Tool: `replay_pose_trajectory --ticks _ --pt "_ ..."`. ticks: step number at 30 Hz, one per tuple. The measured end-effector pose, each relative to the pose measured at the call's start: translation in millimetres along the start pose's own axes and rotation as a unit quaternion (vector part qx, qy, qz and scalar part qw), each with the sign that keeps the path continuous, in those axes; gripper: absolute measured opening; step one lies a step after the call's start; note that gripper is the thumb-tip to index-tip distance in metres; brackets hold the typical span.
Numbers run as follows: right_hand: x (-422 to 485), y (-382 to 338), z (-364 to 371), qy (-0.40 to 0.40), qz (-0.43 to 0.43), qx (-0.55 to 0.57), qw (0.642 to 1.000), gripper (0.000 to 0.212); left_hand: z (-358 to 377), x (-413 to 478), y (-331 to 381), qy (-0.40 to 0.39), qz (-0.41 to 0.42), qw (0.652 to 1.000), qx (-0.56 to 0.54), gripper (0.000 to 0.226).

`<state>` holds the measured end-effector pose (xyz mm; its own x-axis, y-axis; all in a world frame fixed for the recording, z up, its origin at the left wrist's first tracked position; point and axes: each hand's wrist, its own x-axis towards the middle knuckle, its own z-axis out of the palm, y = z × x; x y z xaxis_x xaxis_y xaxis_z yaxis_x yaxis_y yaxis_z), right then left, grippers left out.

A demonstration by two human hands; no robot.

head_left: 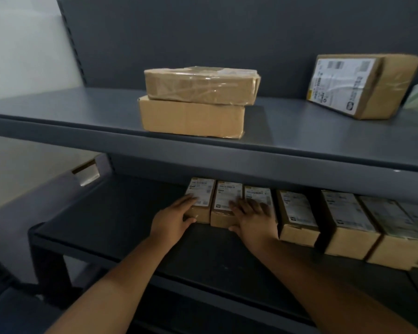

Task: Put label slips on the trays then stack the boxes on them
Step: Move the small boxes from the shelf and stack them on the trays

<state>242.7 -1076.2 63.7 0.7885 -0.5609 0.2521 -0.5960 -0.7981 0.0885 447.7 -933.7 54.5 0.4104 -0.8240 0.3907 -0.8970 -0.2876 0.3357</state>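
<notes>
Several small boxes (297,213) lie in a row on the lower shelf (121,213), and the leftmost box (202,196) serves as the mark. All of them lie flat with the printed label up. Their long axis runs from the shelf's front to its back, and a short end faces the person. The left hand (176,219) rests on the leftmost box, fingers laid straight over its top left edge and thumb against its near end, pressing rather than clenched. The right hand (250,219) lies spread and flat just right of the mark, over the second box (223,201) and the third box (257,192). This looks like the stacking step, with the row being squared up. No loose slip or tray can be made out. The next move probably calls for an even push from both palms to close the gaps. Above the mark, two stacked cartons (196,102) sit on the upper shelf (82,109).
</notes>
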Motion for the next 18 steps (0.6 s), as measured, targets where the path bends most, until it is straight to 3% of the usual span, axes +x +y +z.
replay_pose_trajectory --ticks 11,18 --pt "-16 3 -17 0.016 -0.033 -0.014 0.999 0.074 -21 -37 5 0.054 -0.002 0.998 -0.02 0.065" --pt "-33 -9 -52 0.02 -0.123 0.03 0.992 0.072 -72 -102 22 0.103 -0.067 0.992 0.039 0.064"
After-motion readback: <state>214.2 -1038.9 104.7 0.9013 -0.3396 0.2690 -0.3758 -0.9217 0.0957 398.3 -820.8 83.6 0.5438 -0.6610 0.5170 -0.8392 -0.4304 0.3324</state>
